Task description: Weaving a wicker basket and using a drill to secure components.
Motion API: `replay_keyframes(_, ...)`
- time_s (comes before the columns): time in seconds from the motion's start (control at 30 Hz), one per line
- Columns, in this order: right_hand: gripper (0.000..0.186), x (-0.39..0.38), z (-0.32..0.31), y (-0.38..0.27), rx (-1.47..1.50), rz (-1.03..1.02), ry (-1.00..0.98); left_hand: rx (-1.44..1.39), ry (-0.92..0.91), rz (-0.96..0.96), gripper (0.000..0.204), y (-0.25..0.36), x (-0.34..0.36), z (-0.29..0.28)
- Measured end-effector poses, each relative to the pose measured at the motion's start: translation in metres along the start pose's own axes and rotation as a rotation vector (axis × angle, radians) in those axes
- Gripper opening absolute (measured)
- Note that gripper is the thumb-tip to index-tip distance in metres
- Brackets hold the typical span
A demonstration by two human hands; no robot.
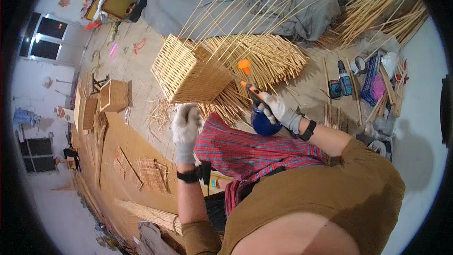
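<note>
A half-woven wicker basket (pixel 181 73) lies tilted in front of me, its long loose stakes fanning out toward the far side. My left hand (pixel 185 125), in a white work glove, is just below the basket's near edge. Its fingers are curled in, and whatever they hold is hidden. In my gloved right hand (pixel 279 109) is a hand tool (pixel 252 89) with an orange and black body, pointing toward the basket; its exact kind is unclear. An orange piece (pixel 244 64) shows just beyond its tip. Beside the right hand sits a round blue object (pixel 264 122), partly covered.
A red plaid cloth (pixel 245 148) covers my lap. Bundled cut rods (pixel 278 59) lie behind the basket, beside a grey cloth-covered heap (pixel 245 4). To the right are a cordless drill (pixel 344 79), a tape roll (pixel 359 64) and a blue crate (pixel 370 78). An open woven box (pixel 113 95) stands left.
</note>
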State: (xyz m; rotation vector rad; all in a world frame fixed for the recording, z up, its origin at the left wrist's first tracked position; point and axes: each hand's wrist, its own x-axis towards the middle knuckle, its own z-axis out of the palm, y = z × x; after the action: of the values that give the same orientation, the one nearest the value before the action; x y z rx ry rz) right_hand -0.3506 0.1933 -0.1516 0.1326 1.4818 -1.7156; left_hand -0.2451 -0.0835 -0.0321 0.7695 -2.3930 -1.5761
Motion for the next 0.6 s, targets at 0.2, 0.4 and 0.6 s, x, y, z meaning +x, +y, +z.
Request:
replay_keyframes(0.2, 0.062, -0.010, -0.043, 0.007, 0.266, -0.078, 0.379, 0.777, 0.087, 0.409, 0.046, 0.003, 0.113, 0.016)
replay_keyframes(0.4, 0.061, -0.005, -0.081, -0.047, 0.520, -0.377, 0.612, 1.050, 0.008, 0.230, 0.063, -0.015, 0.176, 0.044)
replay_keyframes(0.6, 0.057, -0.029, -0.072, -0.077, -0.042, -0.479, 0.351, 1.082, -0.016, 0.300, 0.055, -0.024, 0.192, 0.034)
